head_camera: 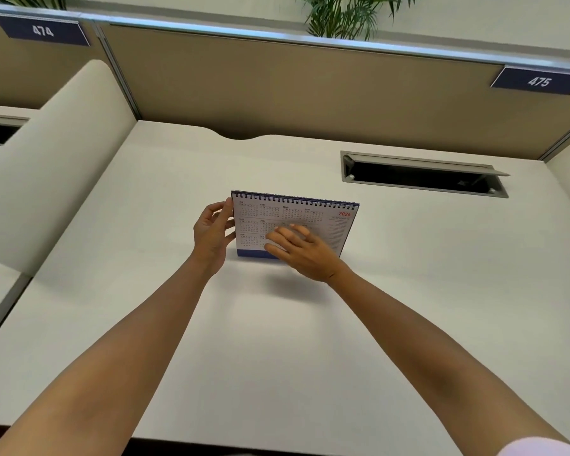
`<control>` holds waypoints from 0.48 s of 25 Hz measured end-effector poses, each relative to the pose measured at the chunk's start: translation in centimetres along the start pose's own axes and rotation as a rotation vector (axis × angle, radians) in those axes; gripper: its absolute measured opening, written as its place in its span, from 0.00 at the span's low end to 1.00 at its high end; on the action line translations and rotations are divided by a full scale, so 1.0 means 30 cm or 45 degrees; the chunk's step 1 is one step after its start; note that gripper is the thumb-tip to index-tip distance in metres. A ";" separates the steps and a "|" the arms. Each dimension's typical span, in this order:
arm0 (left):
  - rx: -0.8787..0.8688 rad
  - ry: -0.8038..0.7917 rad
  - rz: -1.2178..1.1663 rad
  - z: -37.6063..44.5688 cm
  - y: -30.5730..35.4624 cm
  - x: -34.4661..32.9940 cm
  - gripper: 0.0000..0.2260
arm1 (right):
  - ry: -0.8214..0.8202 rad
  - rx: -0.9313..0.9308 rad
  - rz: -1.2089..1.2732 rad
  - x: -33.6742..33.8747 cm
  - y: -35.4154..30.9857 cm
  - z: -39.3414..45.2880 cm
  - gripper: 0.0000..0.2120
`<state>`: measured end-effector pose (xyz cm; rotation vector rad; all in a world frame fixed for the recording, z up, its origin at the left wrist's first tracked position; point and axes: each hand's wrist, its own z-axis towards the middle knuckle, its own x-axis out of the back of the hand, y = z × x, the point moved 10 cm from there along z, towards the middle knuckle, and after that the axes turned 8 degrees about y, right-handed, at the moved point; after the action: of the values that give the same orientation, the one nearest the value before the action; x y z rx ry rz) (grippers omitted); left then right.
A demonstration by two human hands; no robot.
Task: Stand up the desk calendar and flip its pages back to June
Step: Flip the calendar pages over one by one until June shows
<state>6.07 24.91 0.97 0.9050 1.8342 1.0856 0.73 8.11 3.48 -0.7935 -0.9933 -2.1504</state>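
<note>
Calendar point(305, 216) stood upright mid-desk point(277, 340), spiral binding on top, year-overview page marked 2026 facing camera. Left hand point(213, 232) gripped its left edge, thumb in front, fingers behind. Right hand point(301, 250) lay spread, blurred, fingers over lower front page. Open cable slot point(423, 175) behind right; partition signs 474 point(43, 30), 475 point(539, 81).

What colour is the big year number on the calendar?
Red: the 2026 on the calendar, top right corner of the page. Head view.
</note>
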 end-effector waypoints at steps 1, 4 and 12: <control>-0.008 0.001 0.001 0.000 0.003 0.001 0.06 | 0.010 0.032 -0.001 0.006 -0.009 0.014 0.15; -0.011 -0.011 0.012 -0.004 0.009 -0.006 0.06 | 0.052 0.107 0.003 0.037 -0.035 0.035 0.14; 0.004 -0.019 0.055 -0.004 0.021 -0.010 0.08 | 0.170 -0.266 0.129 0.178 0.000 0.060 0.09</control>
<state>6.19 24.84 1.66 0.9561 1.8117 1.0997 -2.13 8.02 8.33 -0.7679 -0.6545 -2.2105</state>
